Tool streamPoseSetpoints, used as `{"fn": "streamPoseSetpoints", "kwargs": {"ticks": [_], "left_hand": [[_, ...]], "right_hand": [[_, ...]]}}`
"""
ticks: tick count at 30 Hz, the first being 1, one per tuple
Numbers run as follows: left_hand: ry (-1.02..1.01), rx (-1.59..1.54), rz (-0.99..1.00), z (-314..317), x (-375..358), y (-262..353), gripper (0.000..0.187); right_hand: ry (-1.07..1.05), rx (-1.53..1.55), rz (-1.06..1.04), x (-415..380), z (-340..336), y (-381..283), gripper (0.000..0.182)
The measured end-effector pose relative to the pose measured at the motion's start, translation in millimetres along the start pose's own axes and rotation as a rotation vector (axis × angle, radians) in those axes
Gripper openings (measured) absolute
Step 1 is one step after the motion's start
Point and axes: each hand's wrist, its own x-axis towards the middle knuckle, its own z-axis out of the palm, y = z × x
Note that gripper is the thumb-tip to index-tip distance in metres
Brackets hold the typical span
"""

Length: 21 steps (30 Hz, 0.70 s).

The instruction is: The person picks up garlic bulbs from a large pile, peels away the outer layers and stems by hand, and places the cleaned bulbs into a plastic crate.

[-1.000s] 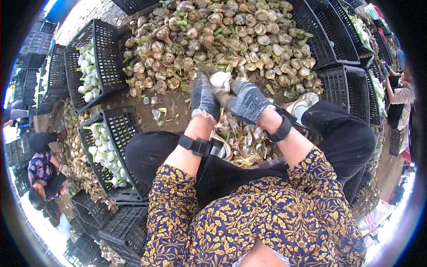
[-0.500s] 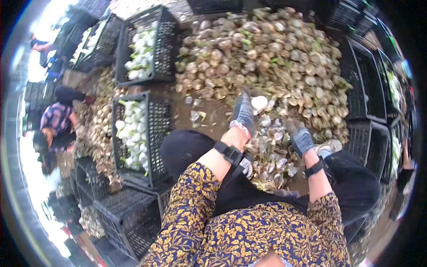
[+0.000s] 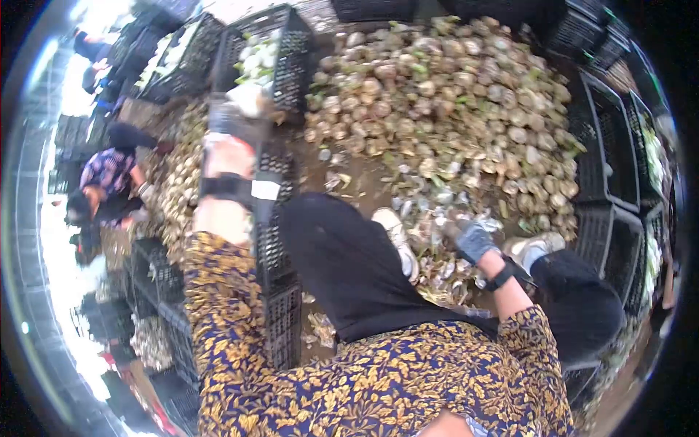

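My left hand (image 3: 237, 120), gloved and blurred by motion, is over the black crates at the upper left. A white peeled garlic bulb (image 3: 249, 100) shows at its fingertips, with the fingers round it. My right hand (image 3: 472, 240), in a grey glove, is low over the scattered garlic skins (image 3: 444, 273) between my shoes. Its fingers are bent, and what they hold, if anything, is hidden. Beyond it lies a large heap of unpeeled garlic bulbs (image 3: 437, 95).
A black crate (image 3: 295, 69) with white bulbs stands beyond my left hand. More black crates (image 3: 611, 146) stand at the right. At the left, another person (image 3: 109, 171) crouches beside a second garlic heap (image 3: 186, 175).
My left hand has moved from above the garlic skins to the crates at the left, carrying the white bulb. My right hand has moved slightly within the view and stays by the skins.
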Motion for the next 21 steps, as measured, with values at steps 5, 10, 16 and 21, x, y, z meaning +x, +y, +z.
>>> {"fn": "streamPoseSetpoints", "kwargs": {"ticks": [5,10,16,21], "left_hand": [[0.458,-0.737,-0.096,107.7,-16.3,67.2,0.055],[0.174,-0.834,-0.428,243.6,-78.2,19.6,0.032],[0.034,-0.699,-0.751,289.3,-102.2,-80.3,0.034],[-0.041,-0.550,-0.697,295.8,-103.0,-77.4,0.037]], "right_hand": [[0.203,-0.067,-0.145,10.0,-6.3,2.1,0.034],[0.232,0.243,0.051,45.1,-42.9,9.4,0.045],[0.643,-0.016,0.344,126.1,-101.7,58.9,0.059],[1.151,-0.415,0.232,169.7,-193.6,67.4,0.068]]}}
